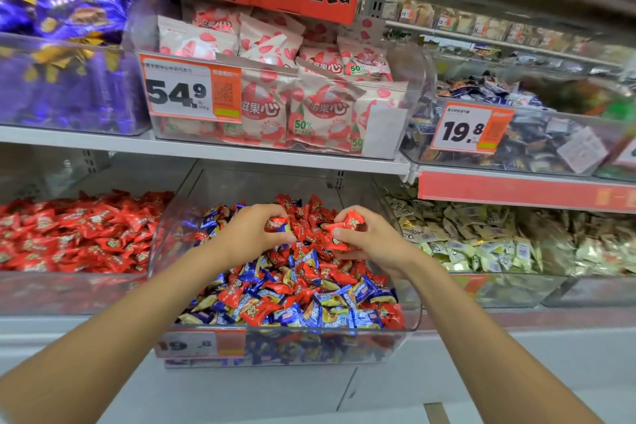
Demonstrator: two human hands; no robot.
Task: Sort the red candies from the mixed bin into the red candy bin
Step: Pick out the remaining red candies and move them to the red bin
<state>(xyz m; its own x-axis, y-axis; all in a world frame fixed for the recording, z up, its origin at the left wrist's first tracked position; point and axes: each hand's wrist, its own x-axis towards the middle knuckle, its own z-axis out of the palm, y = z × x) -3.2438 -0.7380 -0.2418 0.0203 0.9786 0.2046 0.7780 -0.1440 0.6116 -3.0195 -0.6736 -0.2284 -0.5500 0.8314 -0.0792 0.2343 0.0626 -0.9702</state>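
Two bare arms reach from the near edge over a clear mixed bin (161, 251) heaped with red candies (311, 217) and blue candies (366, 318). The likely trouble is that each hand seems to hold more than one slippery wrapper, so a piece could slide free and drop back into the mix. A blue one could also ride along unnoticed, and a sliver of blue seems to show at the left fingers. The carry leftward over the bin wall could scatter pieces too. The left hand (253, 232) has its fingers and thumb curled round a red candy, pinched at the fingertips. The right hand (373, 246) pinches a small cluster of red candies between thumb and bent fingers, just above the heap. The red candy bin (69, 293) stands just left of the mixed bin, already piled high with red.
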